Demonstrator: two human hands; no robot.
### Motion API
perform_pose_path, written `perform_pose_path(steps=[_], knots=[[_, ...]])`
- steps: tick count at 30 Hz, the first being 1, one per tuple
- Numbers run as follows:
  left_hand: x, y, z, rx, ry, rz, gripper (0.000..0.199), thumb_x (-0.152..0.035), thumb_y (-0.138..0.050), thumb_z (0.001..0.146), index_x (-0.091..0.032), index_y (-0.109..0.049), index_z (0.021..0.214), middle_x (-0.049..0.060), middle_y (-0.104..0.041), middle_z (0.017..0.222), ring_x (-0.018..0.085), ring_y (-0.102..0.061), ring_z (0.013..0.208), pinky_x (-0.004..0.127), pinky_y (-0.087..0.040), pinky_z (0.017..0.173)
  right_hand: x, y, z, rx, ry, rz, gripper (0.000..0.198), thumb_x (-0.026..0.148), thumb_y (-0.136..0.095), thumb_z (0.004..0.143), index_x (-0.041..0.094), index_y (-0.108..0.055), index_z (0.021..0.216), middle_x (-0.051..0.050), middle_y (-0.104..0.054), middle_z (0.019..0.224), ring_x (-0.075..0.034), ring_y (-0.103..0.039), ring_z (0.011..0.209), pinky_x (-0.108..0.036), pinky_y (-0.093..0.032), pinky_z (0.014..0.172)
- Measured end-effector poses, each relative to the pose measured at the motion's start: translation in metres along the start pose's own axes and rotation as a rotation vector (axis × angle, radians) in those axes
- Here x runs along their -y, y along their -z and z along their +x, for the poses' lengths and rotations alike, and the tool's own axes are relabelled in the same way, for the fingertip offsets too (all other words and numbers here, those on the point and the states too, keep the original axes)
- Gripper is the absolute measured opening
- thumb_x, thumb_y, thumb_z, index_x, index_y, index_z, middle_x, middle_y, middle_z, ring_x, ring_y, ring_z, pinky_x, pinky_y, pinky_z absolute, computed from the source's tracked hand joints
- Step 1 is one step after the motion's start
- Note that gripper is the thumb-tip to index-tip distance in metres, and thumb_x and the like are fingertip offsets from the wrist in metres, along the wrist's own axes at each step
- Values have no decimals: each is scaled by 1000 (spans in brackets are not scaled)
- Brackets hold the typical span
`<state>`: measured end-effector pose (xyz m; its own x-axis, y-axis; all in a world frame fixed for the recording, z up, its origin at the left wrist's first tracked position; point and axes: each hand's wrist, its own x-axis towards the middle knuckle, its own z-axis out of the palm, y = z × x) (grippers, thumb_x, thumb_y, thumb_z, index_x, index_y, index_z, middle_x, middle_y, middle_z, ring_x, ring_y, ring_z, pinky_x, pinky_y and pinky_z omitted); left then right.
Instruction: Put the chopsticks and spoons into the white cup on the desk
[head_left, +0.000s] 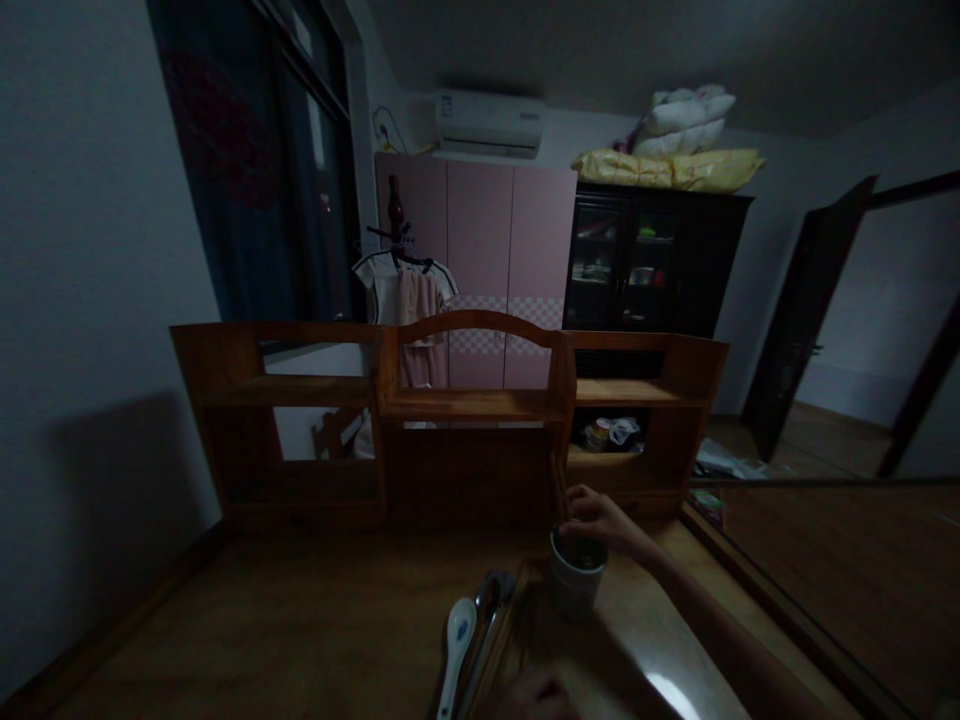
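Note:
My right hand (600, 520) is closed on dark brown chopsticks (558, 482), which stand upright with their lower ends inside a light-coloured cup (576, 590). The cup rests on the wooden table. Only part of my left hand (531, 695) shows at the bottom edge, dim and blurred, so its fingers are hard to read. Close to it lies a row of utensils: a white ceramic spoon (459, 640) with a blue mark in its bowl, metal spoons (487, 600) partly overlapping, and more wooden chopsticks (504, 632).
A wooden shelf unit (472, 405) stands along the back of the table (300, 620). The wall (90, 250) is at the left. A raised edge (780, 610) runs down the table's right side. Beyond are a pink wardrobe (480, 230) and a dark cabinet (705, 260).

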<state>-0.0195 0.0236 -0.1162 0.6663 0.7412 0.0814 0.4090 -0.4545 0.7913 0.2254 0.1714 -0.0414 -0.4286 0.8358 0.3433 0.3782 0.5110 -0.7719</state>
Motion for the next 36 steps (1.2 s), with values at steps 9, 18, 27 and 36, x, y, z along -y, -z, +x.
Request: perform_pose_path(steps=[9,18,27,36], knots=[[11,-7,7,-5,45,11,23,-29,-57,85,-37,-69,103,1,-62,94,20,-59,87,27,-47,68,7,-8,-8,15,-140,209,40,55,-77,76,16,-76,85,-8,-67,100,-28,-61,96,-31,-48,79],[22,-16,12,36,-105,123,21,-47,-59,86,-31,-72,89,4,-58,89,21,-56,86,30,-46,76,-10,-11,-9,-24,-303,274,46,55,-82,69,14,-78,89,-5,-69,76,-21,-63,68,-26,-45,60],[45,-25,10,20,-184,220,21,-42,-57,90,-27,-71,93,3,-60,96,18,-57,89,24,-44,76,-9,-11,-18,-63,-304,309,56,55,-81,70,15,-75,109,-5,-71,87,-23,-63,80,-29,-46,69],[44,-24,9,7,-221,321,12,-27,-65,87,-24,-72,96,4,-63,98,16,-61,90,21,-46,76,-7,-7,-25,-74,-308,361,56,55,-81,72,16,-73,112,-7,-71,93,-26,-64,86,-33,-49,75]])
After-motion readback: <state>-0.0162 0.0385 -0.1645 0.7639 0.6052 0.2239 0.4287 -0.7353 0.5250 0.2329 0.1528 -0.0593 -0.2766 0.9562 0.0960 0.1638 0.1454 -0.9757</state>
